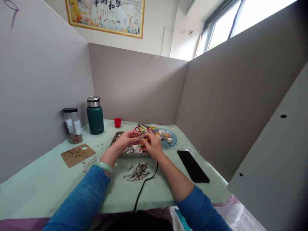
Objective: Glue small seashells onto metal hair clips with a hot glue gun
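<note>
My left hand [128, 140] and my right hand [153, 144] meet above a metal tray [134, 155]. Between their fingertips is a small brownish piece [141, 137], too small to name. The fingers of both hands are closed in a pinch at it. The tray beneath holds mixed small bits, partly hidden by my hands, with something yellow [144, 143] under the right fingers. In front of the tray lies a pile of small metal clips [139, 172]. A black cable [144, 183] runs from the tray to the table's front edge.
Behind the tray are a red cup [117, 122], scissors and pliers [145, 128], and a blue glass plate [173, 141] of small ornaments. At left stand a green bottle [95, 117], a jar [72, 125] and a brown card [78, 155]. A black phone [193, 166] lies right. Grey partitions [134, 83] enclose the table.
</note>
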`<act>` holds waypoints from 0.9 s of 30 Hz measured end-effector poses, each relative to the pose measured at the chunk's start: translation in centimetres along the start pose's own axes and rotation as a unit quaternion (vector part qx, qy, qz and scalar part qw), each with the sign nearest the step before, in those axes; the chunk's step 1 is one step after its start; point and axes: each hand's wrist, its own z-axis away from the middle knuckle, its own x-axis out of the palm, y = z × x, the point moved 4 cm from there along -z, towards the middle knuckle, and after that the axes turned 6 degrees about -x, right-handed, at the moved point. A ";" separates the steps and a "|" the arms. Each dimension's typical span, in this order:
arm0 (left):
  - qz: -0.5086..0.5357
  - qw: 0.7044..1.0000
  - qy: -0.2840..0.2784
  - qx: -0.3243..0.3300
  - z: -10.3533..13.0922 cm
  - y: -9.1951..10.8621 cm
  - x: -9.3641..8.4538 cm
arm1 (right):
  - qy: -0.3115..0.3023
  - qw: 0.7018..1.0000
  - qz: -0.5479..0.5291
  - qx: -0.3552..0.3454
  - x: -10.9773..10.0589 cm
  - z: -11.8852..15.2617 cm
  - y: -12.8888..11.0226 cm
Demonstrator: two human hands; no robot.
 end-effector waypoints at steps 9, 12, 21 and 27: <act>-0.024 1.000 -0.004 0.003 0.3 0.3 0.4 | -0.004 1.000 -0.004 0.008 0.2 0.1 0.4; -0.036 0.999 -0.001 -0.002 0.4 0.5 0.5 | -0.005 1.000 -0.003 0.008 0.2 0.1 0.3; -0.078 0.997 -0.014 0.014 0.3 0.0 1.2 | -0.009 1.000 0.000 -0.002 0.0 0.1 -0.2; -0.010 0.998 0.066 -0.006 0.0 0.0 0.4 | -0.030 0.999 -0.018 -0.004 0.1 0.1 -0.3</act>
